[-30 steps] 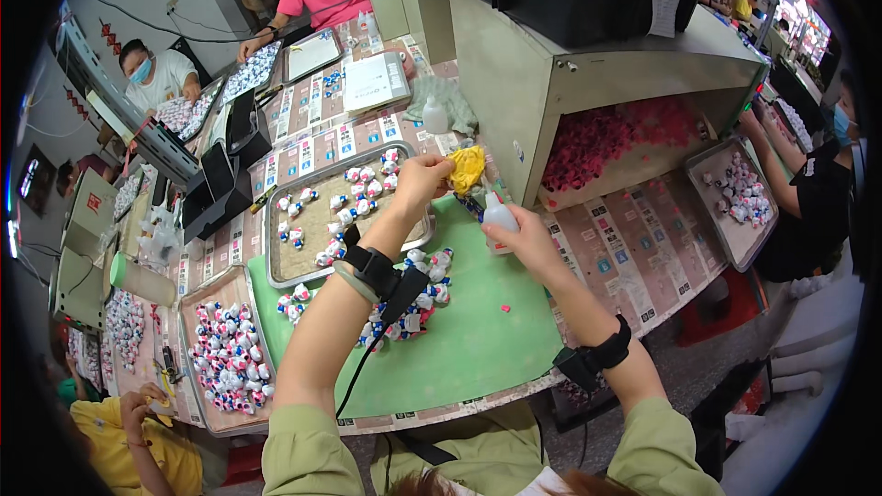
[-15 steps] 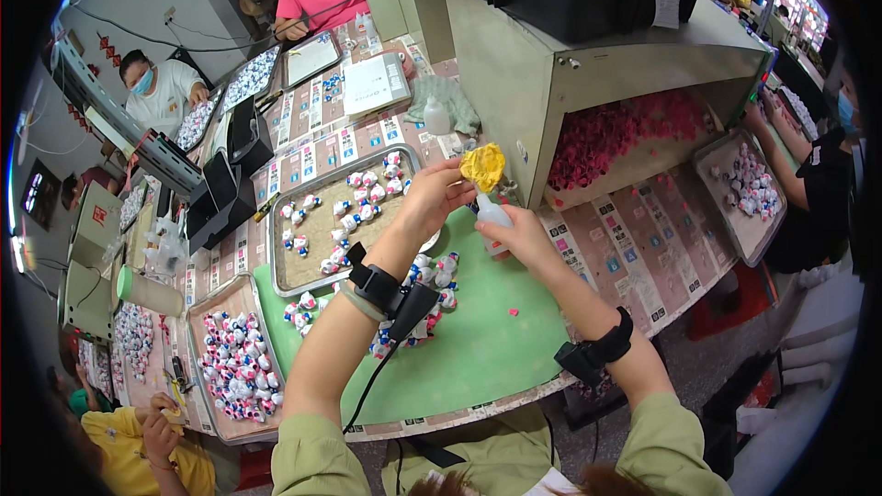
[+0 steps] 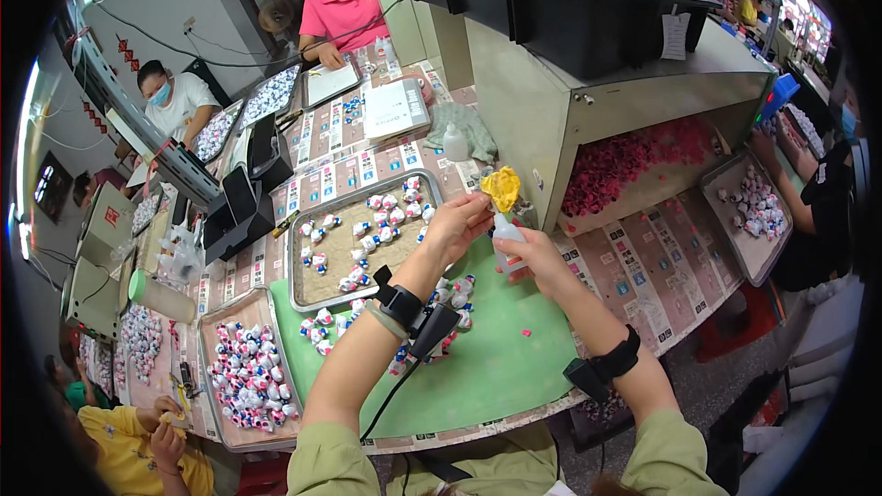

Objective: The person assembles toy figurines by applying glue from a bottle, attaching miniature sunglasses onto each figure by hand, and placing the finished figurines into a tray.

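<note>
My right hand (image 3: 535, 259) is wrapped round a translucent white squeeze bottle (image 3: 506, 231), its tip pointing up. Just above that tip is a crumpled yellow lump (image 3: 502, 188). The fingers of my left hand (image 3: 459, 223) are pinched together beside the tip and the lump; what they hold is hidden. Under my forearms, a green mat (image 3: 501, 358) bears a pile of small white, blue and pink figures (image 3: 455, 298). More figures stand in groups in a metal tray (image 3: 296, 262) beyond my left arm.
A second tray (image 3: 241, 308) at left is heaped with figures. At right, a grey box-shaped cabinet (image 3: 524, 101) holds many pink pieces (image 3: 625, 165), with a black bin (image 3: 570, 14) on top. A small white bottle (image 3: 455, 142) stands by a greenish cloth (image 3: 473, 124). Co-workers sit around the table.
The view has shifted, so the whole scene sits lower and further right. My hands keep nearly the same pose by the yellow lump, with the bottle still in my right hand.
</note>
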Tool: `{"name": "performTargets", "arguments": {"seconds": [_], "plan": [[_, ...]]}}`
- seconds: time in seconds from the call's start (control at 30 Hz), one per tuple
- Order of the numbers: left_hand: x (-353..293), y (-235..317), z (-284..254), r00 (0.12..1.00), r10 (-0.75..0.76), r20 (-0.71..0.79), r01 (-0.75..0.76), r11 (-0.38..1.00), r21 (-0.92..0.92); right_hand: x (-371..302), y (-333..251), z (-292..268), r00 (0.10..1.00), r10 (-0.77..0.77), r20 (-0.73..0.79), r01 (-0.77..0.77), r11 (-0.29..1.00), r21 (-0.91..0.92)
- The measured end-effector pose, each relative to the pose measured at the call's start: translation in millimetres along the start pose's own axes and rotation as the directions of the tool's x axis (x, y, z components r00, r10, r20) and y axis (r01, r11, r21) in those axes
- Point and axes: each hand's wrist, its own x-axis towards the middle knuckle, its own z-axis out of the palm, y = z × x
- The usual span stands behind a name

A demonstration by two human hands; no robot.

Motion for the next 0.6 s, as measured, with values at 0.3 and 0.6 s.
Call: {"name": "performTargets", "arguments": {"seconds": [0.3,0.6], "plan": [[9.3,-3.9,-2.1,1.000,0.002,-0.012,-0.001,0.998,0.061,0.8,-1.8,-1.5,0.997,0.050,0.056,-0.058,0.989,0.139],[23.8,-9.7,21.2,0.977,0.122,-0.175,-0.114,0.992,0.056,-17.7,-0.3,-8.4,0.996,-0.006,-0.086,0.012,0.997,0.072]]}}
